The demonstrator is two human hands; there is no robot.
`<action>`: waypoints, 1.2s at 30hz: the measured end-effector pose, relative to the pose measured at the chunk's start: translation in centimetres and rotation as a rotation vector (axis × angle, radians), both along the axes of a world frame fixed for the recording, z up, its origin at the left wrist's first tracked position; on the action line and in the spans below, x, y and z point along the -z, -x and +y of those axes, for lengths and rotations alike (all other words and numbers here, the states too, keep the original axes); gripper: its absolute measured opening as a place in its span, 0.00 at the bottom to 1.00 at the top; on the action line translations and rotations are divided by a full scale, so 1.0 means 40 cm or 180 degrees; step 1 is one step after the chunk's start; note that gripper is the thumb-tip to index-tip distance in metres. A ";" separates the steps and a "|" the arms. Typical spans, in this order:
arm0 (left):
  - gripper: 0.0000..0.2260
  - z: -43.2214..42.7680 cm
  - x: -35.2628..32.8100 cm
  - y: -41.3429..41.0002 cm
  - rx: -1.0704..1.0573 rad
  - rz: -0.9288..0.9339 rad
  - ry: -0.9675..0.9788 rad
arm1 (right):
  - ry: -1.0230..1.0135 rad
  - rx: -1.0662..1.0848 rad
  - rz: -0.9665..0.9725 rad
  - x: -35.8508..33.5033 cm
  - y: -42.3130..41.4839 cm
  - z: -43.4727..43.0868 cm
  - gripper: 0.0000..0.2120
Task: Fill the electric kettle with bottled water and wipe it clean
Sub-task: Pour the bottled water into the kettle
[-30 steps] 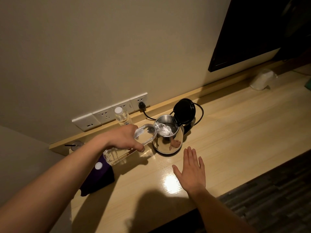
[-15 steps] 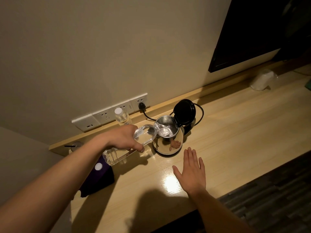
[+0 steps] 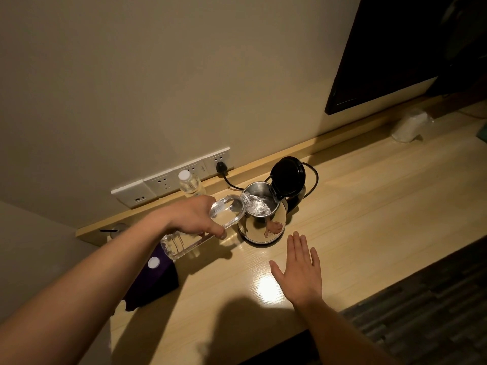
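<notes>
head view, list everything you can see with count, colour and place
electric kettle: 1, steel, black lid open, mid desk
tilted water bottle: 1, clear, mouth over kettle
capped water bottle: 1, clear, white cap, by the sockets
wall sockets: 1 strip, white, black plug in
purple box: 1, desk's left end
wrapped cup: 1, whitish, far right
screen: 1, black, on wall
desk: 1, light wood
left hand: holds tilted bottle
right hand: flat on desk

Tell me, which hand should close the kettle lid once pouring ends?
Probably the right hand: it lies open and empty on the counter beside the kettle, while the left hand is busy tilting the bottle.
</notes>
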State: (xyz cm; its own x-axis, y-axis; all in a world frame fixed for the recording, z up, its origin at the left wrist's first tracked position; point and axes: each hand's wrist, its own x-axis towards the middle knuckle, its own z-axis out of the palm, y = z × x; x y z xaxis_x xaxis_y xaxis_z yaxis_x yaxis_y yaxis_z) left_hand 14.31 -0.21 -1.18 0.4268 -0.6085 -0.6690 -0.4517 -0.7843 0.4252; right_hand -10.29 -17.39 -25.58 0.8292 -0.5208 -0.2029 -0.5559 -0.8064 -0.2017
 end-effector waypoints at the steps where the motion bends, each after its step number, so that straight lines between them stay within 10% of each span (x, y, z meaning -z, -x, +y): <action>1: 0.38 0.000 0.000 -0.001 -0.0004 -0.0019 -0.0008 | -0.0003 0.0002 -0.0018 0.000 0.000 0.000 0.43; 36: 0.30 -0.019 -0.025 -0.003 -0.0078 0.0005 -0.0124 | -0.0005 -0.0007 -0.0074 -0.001 0.000 0.001 0.43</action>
State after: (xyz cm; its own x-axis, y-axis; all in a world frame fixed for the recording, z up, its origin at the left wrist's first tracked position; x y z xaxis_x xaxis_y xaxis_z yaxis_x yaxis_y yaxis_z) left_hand 14.45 -0.99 -0.17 0.4402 -0.5712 -0.6928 -0.4314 -0.8112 0.3948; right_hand -10.27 -17.36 -25.55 0.8349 -0.5186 -0.1845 -0.5491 -0.8074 -0.2157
